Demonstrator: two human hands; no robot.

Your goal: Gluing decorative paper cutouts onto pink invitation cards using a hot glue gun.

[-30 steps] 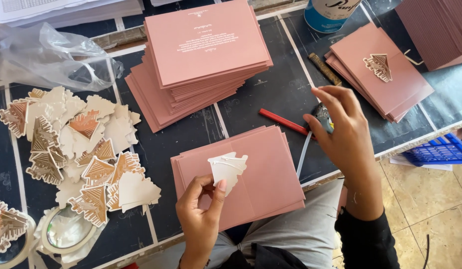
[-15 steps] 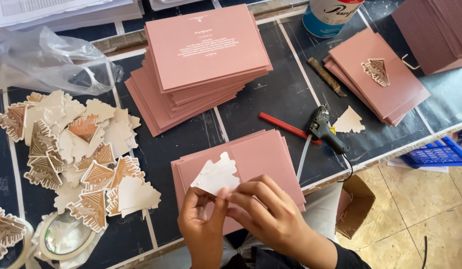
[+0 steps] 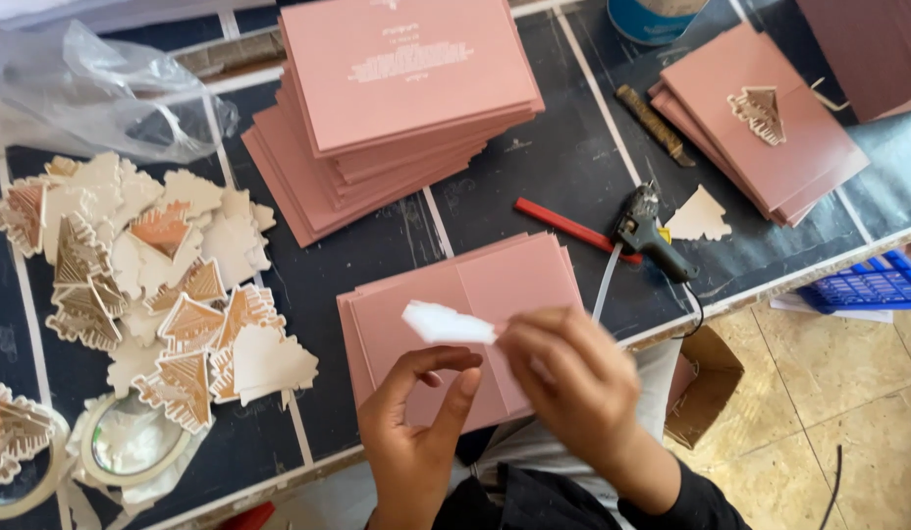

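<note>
**Two hands hold a small white cut-out above a stack of pink cards**

Seen from above, a dark worktable holds paper craft supplies. At the near centre, the left hand (image 3: 416, 442) and right hand (image 3: 573, 378) meet over a low stack of plain pink cards (image 3: 475, 304). Between them is a small white tree-shaped paper cut-out (image 3: 444, 323), lifted just above that stack. Its long axis runs roughly left to right, with the narrow end pointing left. It is tilted and motion-blurred, so its face is hard to make out.

The left hand's fingers curl loosely under the cut-out, thumb and forefinger part open. The right hand's fingertips pinch closed on its right end. The right hand is blurred too.

Containers: a clear plastic bag (image 3: 92, 93) lies crumpled at the far left, its contents unclear. A blue tin (image 3: 662, 18) at the far edge is cut off by the frame. A blue plastic crate (image 3: 873, 285) sits off the table to the right, partly out of view. A small brown cardboard box (image 3: 706, 383) hangs open below the table's near edge, its inside in shadow.

A tall pile of pink printed cards (image 3: 397, 108) stands far centre. A heap of cream and copper tree-shaped cut-outs (image 3: 151, 285) spreads at the left. A black glue gun (image 3: 652, 236) lies right of centre beside a red stick (image 3: 563, 226). A third pink card stack topped with a tree cut-out (image 3: 760, 128) sits far right.
</note>
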